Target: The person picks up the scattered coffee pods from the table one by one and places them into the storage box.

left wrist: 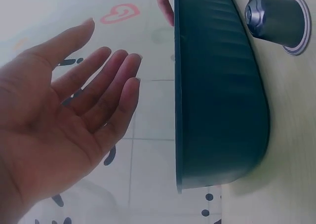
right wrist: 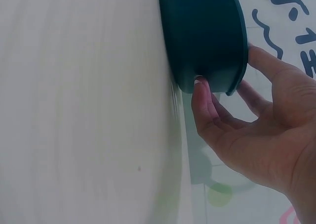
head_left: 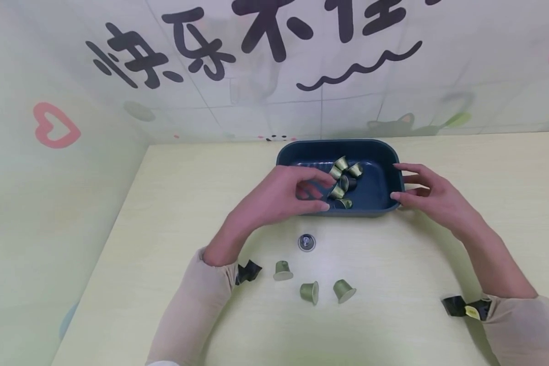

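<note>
A dark blue basin [head_left: 375,195] stands at the back of the table, with several green and dark coffee capsules [head_left: 356,170] inside. My left hand [head_left: 285,195] hovers over its left part, fingers relaxed and slightly bent. In the left wrist view the palm of that left hand [left wrist: 74,110] faces the camera and holds nothing. My right hand [head_left: 432,195] grips the basin's right end, thumb and index finger at the rim. Other fingertips [right wrist: 200,85] press against the outer end wall in the right wrist view. Part of the capsule pile is hidden behind the left hand.
A grey coffee capsule [head_left: 306,242] stands in front of the basin. Nearer lie three green ones: a left capsule [head_left: 282,270], a middle capsule [head_left: 308,292] and a right capsule [head_left: 343,290]. A printed wall covering [head_left: 256,117] rises behind the pale table [head_left: 393,325].
</note>
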A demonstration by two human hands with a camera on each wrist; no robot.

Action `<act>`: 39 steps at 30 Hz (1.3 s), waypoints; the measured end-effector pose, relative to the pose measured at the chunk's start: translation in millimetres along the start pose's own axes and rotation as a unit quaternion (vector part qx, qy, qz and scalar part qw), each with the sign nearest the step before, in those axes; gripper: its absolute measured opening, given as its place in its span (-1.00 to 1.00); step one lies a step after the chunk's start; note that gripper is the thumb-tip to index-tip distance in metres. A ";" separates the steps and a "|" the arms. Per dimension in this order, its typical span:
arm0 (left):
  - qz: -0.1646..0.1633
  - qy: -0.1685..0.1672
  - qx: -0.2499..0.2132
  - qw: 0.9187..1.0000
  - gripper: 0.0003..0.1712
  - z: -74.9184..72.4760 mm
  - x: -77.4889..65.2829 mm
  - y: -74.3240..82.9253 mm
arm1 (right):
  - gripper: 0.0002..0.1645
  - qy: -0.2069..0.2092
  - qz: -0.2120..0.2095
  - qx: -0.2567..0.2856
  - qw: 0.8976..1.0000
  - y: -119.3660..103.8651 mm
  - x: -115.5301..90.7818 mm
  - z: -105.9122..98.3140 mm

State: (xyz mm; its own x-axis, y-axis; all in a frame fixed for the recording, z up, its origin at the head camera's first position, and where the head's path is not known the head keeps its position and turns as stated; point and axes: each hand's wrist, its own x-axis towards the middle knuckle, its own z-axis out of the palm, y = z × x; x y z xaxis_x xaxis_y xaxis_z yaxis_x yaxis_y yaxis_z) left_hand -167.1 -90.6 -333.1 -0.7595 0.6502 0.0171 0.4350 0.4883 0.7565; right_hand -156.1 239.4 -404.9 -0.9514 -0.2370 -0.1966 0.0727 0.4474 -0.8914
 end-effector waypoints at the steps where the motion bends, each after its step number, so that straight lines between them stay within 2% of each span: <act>1: 0.001 -0.001 0.000 1.000 -0.55 0.1 -2.2 0.1 | -0.19 0.000 -0.002 0.002 1.000 0.0 0.1 0.3; 14: 0.030 -0.026 -0.004 0.999 -0.49 2.0 -23.9 -7.4 | -0.20 -0.002 -0.006 0.008 1.000 0.8 0.2 1.1; 20: 0.043 -0.024 -0.009 0.999 -0.36 4.8 -28.5 -8.7 | -0.19 -0.004 -0.011 0.013 1.000 2.0 0.2 0.5; 28: 0.025 -0.025 0.022 0.999 -0.45 5.4 -41.3 -12.7 | -0.20 0.003 0.003 0.001 1.000 0.3 -0.5 1.2; 31: 0.022 -0.024 0.029 0.999 -0.48 5.8 -46.0 -16.3 | -0.19 -0.001 -0.006 0.004 1.000 0.9 -0.5 0.6; 39: 0.028 -0.031 0.039 0.998 -0.43 7.3 -57.5 -24.5 | -0.19 -0.006 -0.005 0.015 1.000 2.6 -0.5 0.7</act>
State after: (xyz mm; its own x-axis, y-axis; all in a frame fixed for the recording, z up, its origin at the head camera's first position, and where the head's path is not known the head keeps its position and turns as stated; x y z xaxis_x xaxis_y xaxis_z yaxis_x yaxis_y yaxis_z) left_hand -130.6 -135.7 -357.4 -0.7028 0.7112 0.0155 0.5144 0.4930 0.7016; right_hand -155.3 240.0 -407.4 -0.9482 -0.2520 -0.1932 0.0731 0.4188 -0.9051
